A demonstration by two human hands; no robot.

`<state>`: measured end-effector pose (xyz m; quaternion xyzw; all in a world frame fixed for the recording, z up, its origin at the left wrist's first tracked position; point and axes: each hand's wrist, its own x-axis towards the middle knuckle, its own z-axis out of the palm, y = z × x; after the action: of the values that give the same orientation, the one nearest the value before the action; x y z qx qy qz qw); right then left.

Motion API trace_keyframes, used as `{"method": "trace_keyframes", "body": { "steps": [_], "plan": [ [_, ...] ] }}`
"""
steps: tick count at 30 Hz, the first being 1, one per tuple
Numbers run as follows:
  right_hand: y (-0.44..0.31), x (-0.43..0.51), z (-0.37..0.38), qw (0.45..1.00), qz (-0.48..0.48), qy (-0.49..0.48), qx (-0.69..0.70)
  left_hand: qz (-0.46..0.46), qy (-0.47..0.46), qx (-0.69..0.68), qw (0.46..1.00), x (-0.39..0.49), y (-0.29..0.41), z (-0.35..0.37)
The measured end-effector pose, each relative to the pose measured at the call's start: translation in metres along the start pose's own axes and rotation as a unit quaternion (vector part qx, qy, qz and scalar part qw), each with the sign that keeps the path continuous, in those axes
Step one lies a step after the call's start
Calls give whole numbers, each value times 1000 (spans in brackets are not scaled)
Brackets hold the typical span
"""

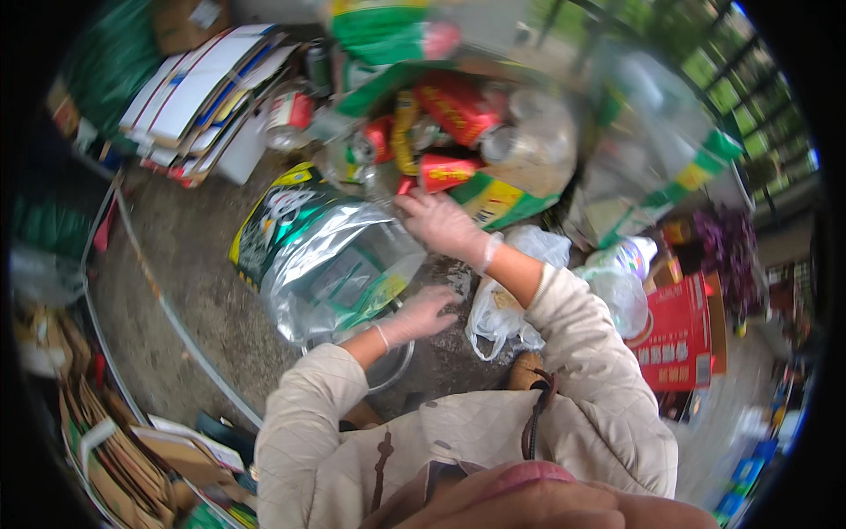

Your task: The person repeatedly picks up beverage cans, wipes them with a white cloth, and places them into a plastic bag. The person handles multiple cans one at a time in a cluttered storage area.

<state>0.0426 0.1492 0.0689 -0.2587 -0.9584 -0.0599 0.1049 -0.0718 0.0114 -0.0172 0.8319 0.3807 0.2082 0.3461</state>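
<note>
My right hand (446, 225), in a thin clear glove, reaches to the near edge of an open green-and-yellow sack (509, 202) full of drink cans. Its fingertips are at a red can (449, 172) and a small red piece beside it; blur hides whether they grip anything. Lower down, my gloved left hand (420, 317) hovers with fingers apart and slightly bent, nothing seen in it. By its wrist lies a large foil-lined plastic packaging bag (324, 264), dark green and silver. Under the left wrist, a clear round plastic rim (393, 380) shows partly.
A tied stack of flattened cardboard (198, 92) stands at upper left, near a red-and-white can (289, 112). White plastic bags (502, 311) lie beside my right forearm. Further right are a white bottle (631, 254) and a red carton (674, 334). A metal strip (172, 311) crosses the concrete floor.
</note>
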Motion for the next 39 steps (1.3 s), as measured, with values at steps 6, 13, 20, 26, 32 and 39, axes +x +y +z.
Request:
{"method": "trace_keyframes", "body": {
  "steps": [6,13,20,26,32,39],
  "plan": [
    [-9,-15,14,996,-19,83,-20,-265,-97,292,914,4,-50,12],
    [-44,-38,79,998,-8,67,-16,-320,-19,346,882,-47,-80,-70],
    [-77,-44,210,990,71,-94,73,-344,88,-92,930,-52,-85,-102],
    [-53,-38,221,967,167,-158,109,-341,196,-201,897,-50,-72,-115],
    [-4,-40,239,945,245,-199,80,-373,222,-327,840,-45,-70,-112],
    [15,-57,234,933,239,-262,55,-369,198,-334,844,-41,-83,-101]
  ]
}}
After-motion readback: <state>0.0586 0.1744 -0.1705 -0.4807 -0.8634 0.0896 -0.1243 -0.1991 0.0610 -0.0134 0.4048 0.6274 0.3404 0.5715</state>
